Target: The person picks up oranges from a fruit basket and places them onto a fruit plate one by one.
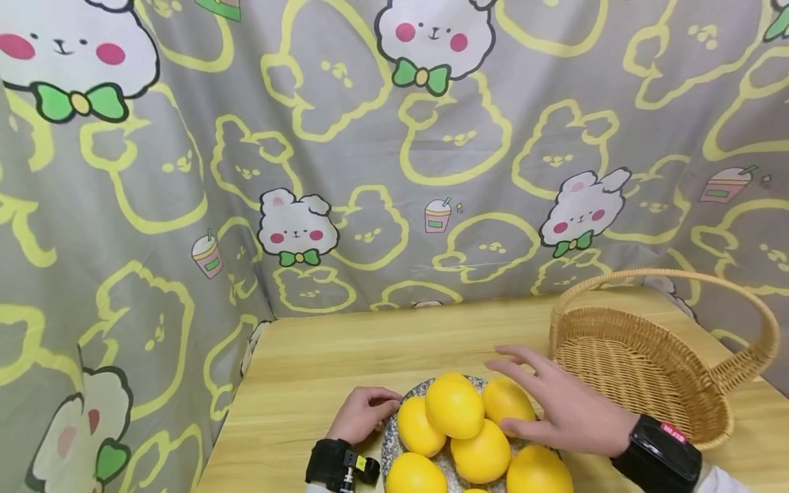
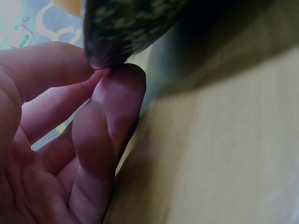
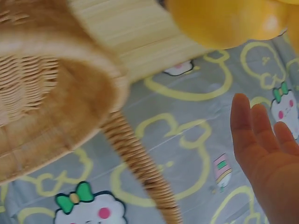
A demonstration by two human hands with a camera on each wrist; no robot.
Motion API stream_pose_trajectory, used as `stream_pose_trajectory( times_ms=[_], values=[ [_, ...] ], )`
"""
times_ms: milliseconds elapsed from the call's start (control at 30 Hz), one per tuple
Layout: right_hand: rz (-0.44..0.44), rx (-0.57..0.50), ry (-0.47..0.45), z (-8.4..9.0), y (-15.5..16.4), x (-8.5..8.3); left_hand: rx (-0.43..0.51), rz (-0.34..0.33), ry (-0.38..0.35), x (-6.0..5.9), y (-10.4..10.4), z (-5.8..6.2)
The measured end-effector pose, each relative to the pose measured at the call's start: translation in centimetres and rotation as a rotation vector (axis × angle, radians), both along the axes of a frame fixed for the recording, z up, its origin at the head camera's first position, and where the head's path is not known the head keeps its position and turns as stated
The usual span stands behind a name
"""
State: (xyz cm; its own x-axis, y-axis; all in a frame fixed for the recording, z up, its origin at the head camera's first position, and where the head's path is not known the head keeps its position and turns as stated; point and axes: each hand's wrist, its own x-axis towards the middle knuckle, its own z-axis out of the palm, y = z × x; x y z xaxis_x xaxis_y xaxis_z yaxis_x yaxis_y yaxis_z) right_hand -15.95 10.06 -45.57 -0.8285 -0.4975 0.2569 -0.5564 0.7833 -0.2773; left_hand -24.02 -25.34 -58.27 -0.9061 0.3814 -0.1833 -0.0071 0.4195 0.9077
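Six lemons [image 1: 454, 405] fill one plate [image 1: 390, 438]; left fingers [image 1: 383, 397] pinch its rim, right fingers [image 1: 518, 359] spread.

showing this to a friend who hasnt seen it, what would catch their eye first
Probably the pile of yellow fruit on the speckled plate at the table's near edge, with the right hand spread over it and the left hand holding the plate's rim. Next, the wicker basket to the right and the bunny-print cloth behind.
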Motion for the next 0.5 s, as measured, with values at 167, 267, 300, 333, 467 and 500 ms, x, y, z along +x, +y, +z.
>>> stream_pose_trajectory(
  times_ms=[167, 267, 300, 333, 467, 500],
  values=[
    [-0.036, -0.019, 0.004, -0.8, 0.8, -1.3, -0.007, -0.011, -0.009, -1.2, -0.9, -0.6],
    [-0.053, -0.039, 0.018, -1.2, 1.7, -2.0, -0.025, -0.02, -0.017, -1.3, -0.6, -1.0],
    [-0.056, -0.044, 0.026, -1.2, 2.0, -2.3, -0.033, -0.024, -0.016, -1.3, -0.5, -1.1],
    [-0.069, -0.049, 0.036, -1.3, 2.3, -2.6, -0.041, -0.029, -0.013, -1.4, -0.4, -1.2],
    [-0.103, -0.049, 0.051, -1.2, 3.6, -3.7, -0.056, -0.062, -0.022, -2.0, -0.2, -1.4],
    [-0.116, -0.045, 0.059, -1.1, 3.9, -4.0, -0.061, -0.067, -0.031, -2.2, -0.2, -1.3]
  ],
)
